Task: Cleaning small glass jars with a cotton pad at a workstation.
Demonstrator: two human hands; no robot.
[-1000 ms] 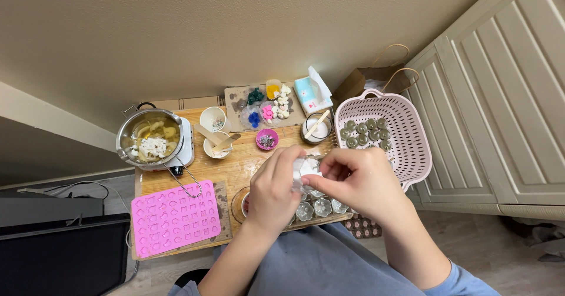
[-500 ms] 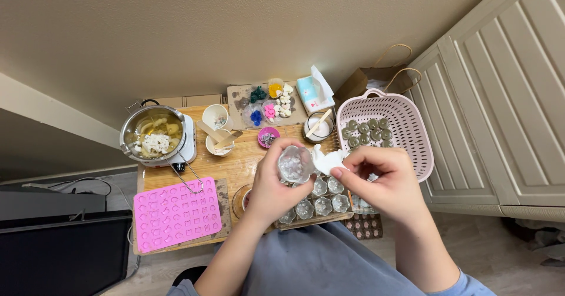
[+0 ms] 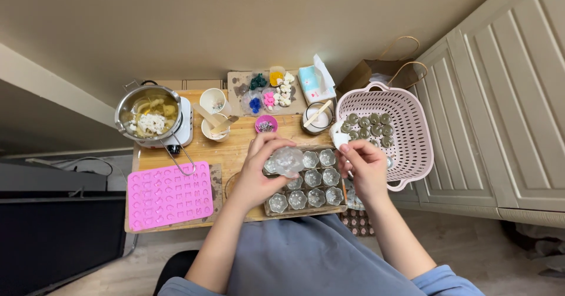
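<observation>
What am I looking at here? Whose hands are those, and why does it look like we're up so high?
The camera sits on a person's head and looks straight down, so you see their own two arms reaching out over a small wooden table. No robot here, just bare hands. The left hand holds a small clear cup-shaped mould. The right hand pinches a small white piece near a pink basket with round greenish pieces inside. Under the hands lies a tray of clear flower-shaped moulds. To the left are a pink mould sheet with many tiny shapes and a metal pot on a little white heater. At the back stand cups and small colourful bits.
</observation>
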